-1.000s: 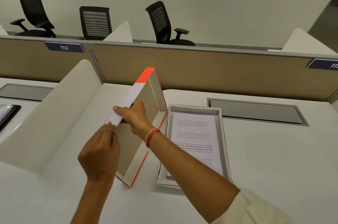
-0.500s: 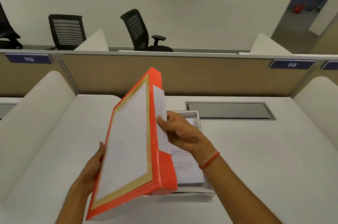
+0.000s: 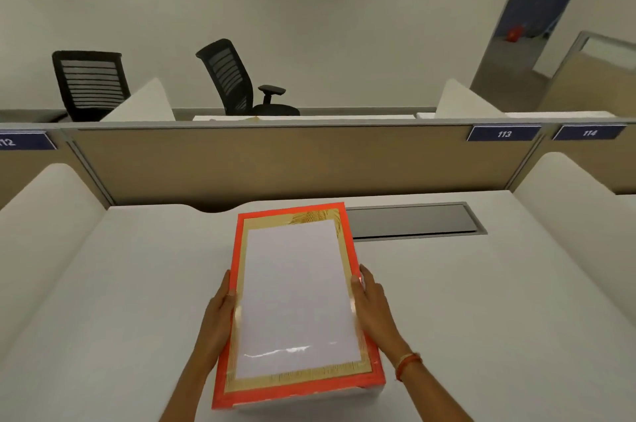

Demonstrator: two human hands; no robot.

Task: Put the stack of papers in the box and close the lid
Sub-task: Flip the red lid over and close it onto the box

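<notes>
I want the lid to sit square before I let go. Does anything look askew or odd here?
Slightly. The orange lid covers the box, but at the near right corner a strip of white box shows below its rim, so it may not be fully seated. Both hands, left and right, press its sides.

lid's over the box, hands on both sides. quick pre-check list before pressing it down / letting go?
1. Orange lid with gold border and white centre panel sits over the white box base: ok.
2. Lid fully seated: cannot tell; a strip of the base shows under the near right corner.
3. Stack of papers inside: cannot tell, the lid hides it.
4. Left hand on the lid's left edge: ok.
5. Right hand on the lid's right edge: ok.
6. White desk around the box free of obstacles: ok.
</notes>
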